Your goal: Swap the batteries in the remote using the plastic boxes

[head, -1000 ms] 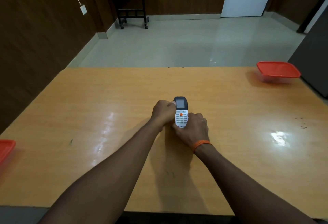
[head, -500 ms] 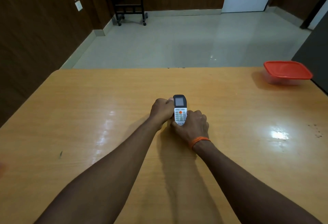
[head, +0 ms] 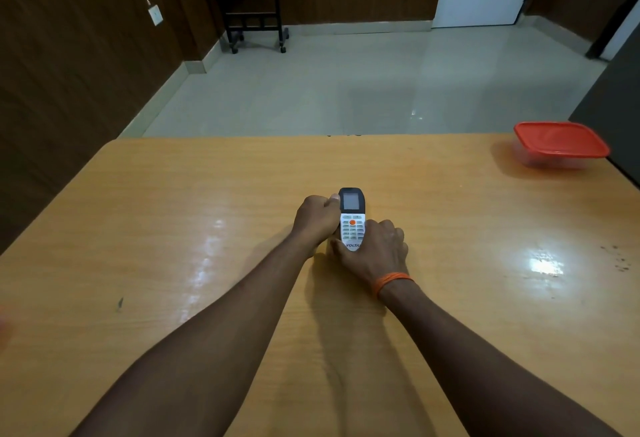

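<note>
**Mid-table, both hands on the remote**

At the middle of the table [head: 173, 211], the remote [head: 352, 220] sits face up, clamped between the left hand [head: 317, 220] at its upper side and the right hand [head: 375, 249] around its lower end. A red-lidded plastic box [head: 561, 144] rests at the far right corner, well apart.

The remote [head: 352, 218] is white with a dark top end carrying a small grey screen, an orange button below it and rows of pale keys; it faces up, its long axis pointing away, near the middle of the table. A clear plastic box [head: 560, 145] with a red lid, shut, sits at the far right corner.
</note>
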